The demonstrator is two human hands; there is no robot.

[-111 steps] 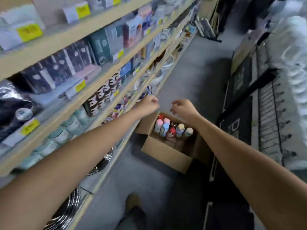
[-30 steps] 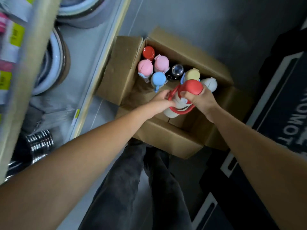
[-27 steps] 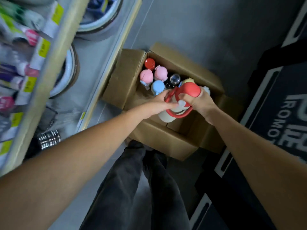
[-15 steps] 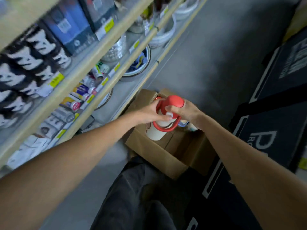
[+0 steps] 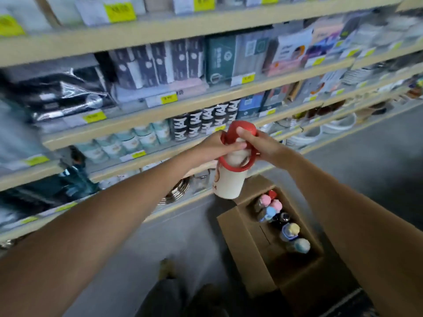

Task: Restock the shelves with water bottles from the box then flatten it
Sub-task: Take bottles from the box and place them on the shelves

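I hold a white water bottle with a red lid and red loop handle up in front of the shelves. My left hand grips its neck from the left. My right hand grips the red lid and handle from the right. Below, on the floor, the open cardboard box still holds several bottles with pink, blue, yellow and pale lids, standing upright in a row.
Wooden shelves run from left to far right, packed with boxed goods, cups and yellow price tags. Bowls and metal pans sit on the lowest shelf. The grey floor stretches to the right. My legs and shoe are beside the box.
Both hands have lifted the red-lidded bottle out of the box and raised it to shelf height. My view has swung up from the box to the shelves.
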